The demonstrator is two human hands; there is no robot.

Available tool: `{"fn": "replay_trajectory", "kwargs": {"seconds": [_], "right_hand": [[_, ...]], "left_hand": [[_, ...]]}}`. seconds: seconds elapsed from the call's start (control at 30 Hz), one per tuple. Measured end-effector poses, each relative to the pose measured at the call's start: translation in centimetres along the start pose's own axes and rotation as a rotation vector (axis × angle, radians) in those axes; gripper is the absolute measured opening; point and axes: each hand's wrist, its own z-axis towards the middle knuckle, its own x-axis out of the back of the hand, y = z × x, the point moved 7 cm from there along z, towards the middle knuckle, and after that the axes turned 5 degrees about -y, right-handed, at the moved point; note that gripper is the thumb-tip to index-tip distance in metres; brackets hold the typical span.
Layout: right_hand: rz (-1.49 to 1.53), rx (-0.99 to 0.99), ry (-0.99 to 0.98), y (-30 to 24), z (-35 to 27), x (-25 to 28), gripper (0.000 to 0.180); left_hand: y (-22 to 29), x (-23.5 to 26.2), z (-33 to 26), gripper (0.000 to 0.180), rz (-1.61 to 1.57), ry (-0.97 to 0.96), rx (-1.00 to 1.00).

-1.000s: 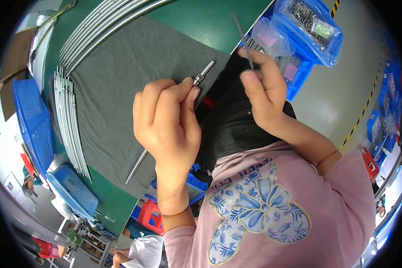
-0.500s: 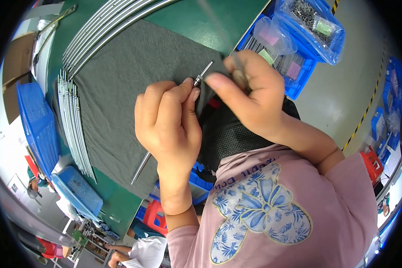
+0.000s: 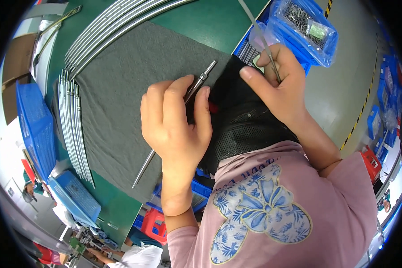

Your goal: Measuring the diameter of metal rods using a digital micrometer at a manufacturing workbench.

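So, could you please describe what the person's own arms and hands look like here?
Both the left hand and the right hand are bare, with no gloves, rings or watch visible. The forearms are bare too; a pink short-sleeved shirt with a blue floral butterfly print covers the shoulders.

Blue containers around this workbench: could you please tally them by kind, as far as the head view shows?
Blue mesh baskets: 2, the second nearer.
Blue parts bins in clear bags: 1.
Total: 3; further blue bins at the right edge are too small to count.

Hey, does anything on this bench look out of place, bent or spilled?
Nothing stands out. The left hand holds a straight metal rod over the grey mat, the right hand holds a thin strip, and spare rods lie in neat rows.
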Motion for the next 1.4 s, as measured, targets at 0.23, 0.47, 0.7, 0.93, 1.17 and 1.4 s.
{"fn": "replay_trajectory", "kwargs": {"seconds": [0.23, 0.47, 0.7, 0.93, 1.17, 1.4], "right_hand": [[0.123, 0.218, -0.161, -2.1, 1.1, -2.7, 0.012], [-0.037, 0.232, -0.178, -2.7, 0.0, -1.4, 0.012], [-0.133, 0.123, -0.142, -1.9, -0.3, -1.0, 0.022], [-0.244, 0.513, -0.093, -3.0, -0.7, -1.1, 0.029], [-0.323, 0.516, -0.204, -3.3, -1.0, -1.2, 0.034], [-0.273, 0.556, -0.110, -3.6, -0.8, -1.0, 0.039]], "left_hand": [[-0.3, 0.0, 0.1, 0.016, -0.082, -0.038, 0.048], [-0.4, 0.0, 0.2, 0.012, -0.051, -0.043, 0.054], [0.0, 0.0, 0.4, 0.012, 0.005, -0.085, 0.050], [0.2, 0.2, 0.2, 0.013, 0.054, -0.061, 0.009], [0.6, 0.3, 0.1, 0.018, 0.144, -0.026, -0.045], [0.4, 0.4, -0.1, 0.021, 0.125, 0.040, -0.055]]}}
